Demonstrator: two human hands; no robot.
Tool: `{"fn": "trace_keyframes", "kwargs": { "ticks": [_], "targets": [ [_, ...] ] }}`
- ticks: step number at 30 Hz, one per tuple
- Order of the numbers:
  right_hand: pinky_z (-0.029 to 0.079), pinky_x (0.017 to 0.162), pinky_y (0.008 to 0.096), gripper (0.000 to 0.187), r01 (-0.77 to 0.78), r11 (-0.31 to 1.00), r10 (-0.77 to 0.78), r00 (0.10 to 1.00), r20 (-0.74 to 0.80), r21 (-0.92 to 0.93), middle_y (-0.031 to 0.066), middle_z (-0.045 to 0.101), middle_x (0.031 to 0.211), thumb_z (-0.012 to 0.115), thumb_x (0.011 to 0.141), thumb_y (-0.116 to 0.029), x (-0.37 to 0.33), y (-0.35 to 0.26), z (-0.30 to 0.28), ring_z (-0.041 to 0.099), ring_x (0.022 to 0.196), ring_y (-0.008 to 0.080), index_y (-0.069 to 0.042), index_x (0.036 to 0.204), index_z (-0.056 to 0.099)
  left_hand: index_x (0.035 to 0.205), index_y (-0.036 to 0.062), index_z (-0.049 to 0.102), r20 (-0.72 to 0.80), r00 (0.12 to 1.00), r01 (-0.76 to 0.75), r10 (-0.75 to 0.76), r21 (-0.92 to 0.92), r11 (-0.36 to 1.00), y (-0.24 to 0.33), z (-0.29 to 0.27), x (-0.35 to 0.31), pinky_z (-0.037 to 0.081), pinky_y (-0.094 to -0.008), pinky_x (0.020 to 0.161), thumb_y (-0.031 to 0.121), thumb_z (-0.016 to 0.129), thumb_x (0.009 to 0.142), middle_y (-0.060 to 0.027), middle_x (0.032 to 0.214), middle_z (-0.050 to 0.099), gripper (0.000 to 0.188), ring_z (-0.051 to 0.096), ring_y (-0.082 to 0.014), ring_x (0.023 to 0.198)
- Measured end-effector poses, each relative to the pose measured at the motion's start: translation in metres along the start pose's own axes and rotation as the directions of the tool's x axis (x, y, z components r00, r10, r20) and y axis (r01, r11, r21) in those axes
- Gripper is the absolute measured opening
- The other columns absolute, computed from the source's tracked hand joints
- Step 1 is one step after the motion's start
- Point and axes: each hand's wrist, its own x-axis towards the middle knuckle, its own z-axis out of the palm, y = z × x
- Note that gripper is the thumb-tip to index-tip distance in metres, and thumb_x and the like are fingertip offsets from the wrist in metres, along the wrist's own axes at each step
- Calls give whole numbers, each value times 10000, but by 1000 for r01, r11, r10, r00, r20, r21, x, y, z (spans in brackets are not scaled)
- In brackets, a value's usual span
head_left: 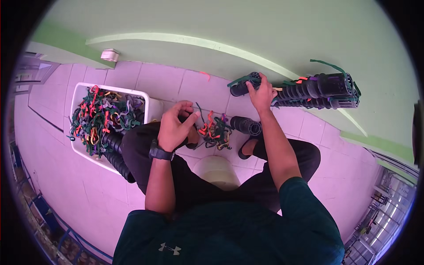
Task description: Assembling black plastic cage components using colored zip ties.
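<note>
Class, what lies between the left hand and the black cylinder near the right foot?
In the head view, a loose pile of coloured strips lies between the left hand and the black cylinder.

head-worn cam, left fisheye of the pair, looking down. shirt (221,234) nearest at the lower edge, left hand (176,126) and right hand (262,95) farther out, floor (88,190) beyond, wall (247,26) across the top. straight lines bow toward the rim.

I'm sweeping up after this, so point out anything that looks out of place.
An orange strip lies alone on the floor near the wall, apart from the tangled pile and the bin.
</note>
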Motion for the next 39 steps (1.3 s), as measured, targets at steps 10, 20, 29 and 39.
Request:
{"fn": "trace_keyframes", "kwargs": {
  "ticks": [10,20,29,39],
  "targets": [
    [460,942,451,424,29,993,-75,910,407,117,180,510,1334,664,841,-178,-105,-46,118,595,1109,346,-83,1252,629,1115,-19,655,-237,971,-86,17,-287,954,15,-35,-4,489,-287,855,101,730,870,-62,948,685,283,627,-132,883],
    [513,882,407,254,-86,978,8,925,379,190,178,687,1100,588,901,-102,-111,24,220,666,985,312,-28,1114,704,1106,-18,661,-187,982,-46,-7,-276,960,21,-35,-4,491,-282,838,90,721,871,-77,957,690,265,627,-135,895],
    [506,680,250,171,-193,488,-143,944,296,851,62,697,918,529,946,7,-147,-84,27,654,778,95,-14,1109,574,945,-10,691,293,923,322,-250,-227,919,-63,48,24,407,-258,597,479,583,976,-4,823,648,502,540,-74,686],
    [534,703,337,200,293,796,-285,953,-99,530,135,642,922,591,896,41,-252,-52,-33,709,847,239,14,1083,524,945,45,659,393,919,298,-39,-624,722,-9,86,-23,490,-261,748,366,465,1055,-63,967,696,391,600,-103,846]
  ]
}}
